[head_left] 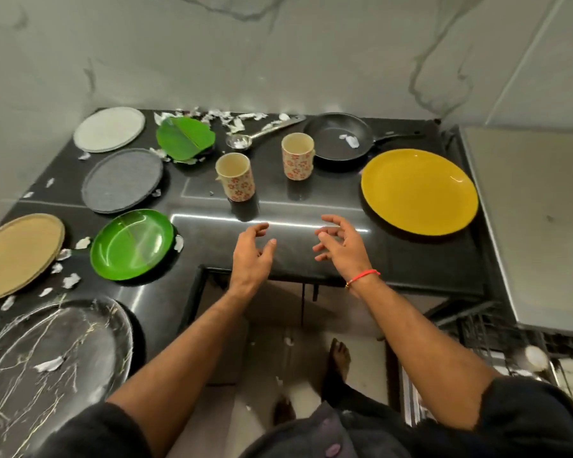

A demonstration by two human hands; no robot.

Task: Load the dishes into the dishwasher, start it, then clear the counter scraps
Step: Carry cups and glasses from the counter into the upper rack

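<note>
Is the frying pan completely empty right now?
No, a crumpled white scrap lies inside the black frying pan at the back of the counter.

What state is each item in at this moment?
Left hand: open, empty, over counter.
Right hand: open, empty.
Near mug: upright, looks empty.
Far mug: upright, looks empty.
Pan: flat, scrap inside.
Yellow plate: flat, bare.
Green plate: flat, bare.
Marbled plate: flat, scrap on it.
Ladle: lying down.
Dishwasher rack: pulled out.
</note>
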